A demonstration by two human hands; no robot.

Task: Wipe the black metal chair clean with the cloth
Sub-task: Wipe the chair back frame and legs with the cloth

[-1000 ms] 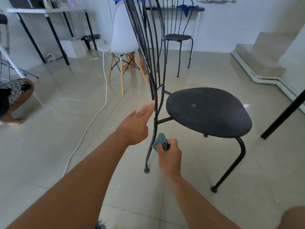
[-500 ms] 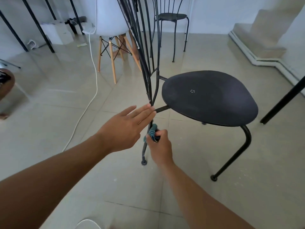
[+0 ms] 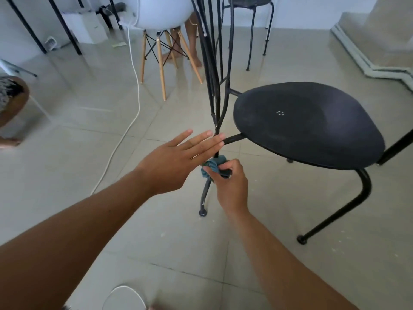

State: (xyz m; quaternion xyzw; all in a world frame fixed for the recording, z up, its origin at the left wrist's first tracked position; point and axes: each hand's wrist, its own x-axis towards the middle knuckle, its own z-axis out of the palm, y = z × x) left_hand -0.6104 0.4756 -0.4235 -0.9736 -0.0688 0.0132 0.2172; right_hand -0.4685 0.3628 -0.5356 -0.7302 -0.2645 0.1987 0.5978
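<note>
The black metal chair [image 3: 308,124] stands on the tiled floor, its round seat to the right and its thin back rods rising at centre. My right hand [image 3: 230,182] is closed on a bunched teal cloth [image 3: 214,166], which is wrapped around the rear leg just below the seat brace. My left hand [image 3: 178,157] is flat with fingers apart, its fingertips resting against the back rods just above the cloth. It holds nothing.
A white shell chair [image 3: 161,16] on wooden legs stands behind, with a person's bare legs beyond it. A second black chair [image 3: 252,5] is at the back. A white cable [image 3: 131,86] runs across the floor on the left. A step [image 3: 371,41] is at right.
My view has tipped downward and closer to the chair. My right hand has slid the cloth up the rear leg toward the seat brace, and my left hand now rests lower on the rods.
</note>
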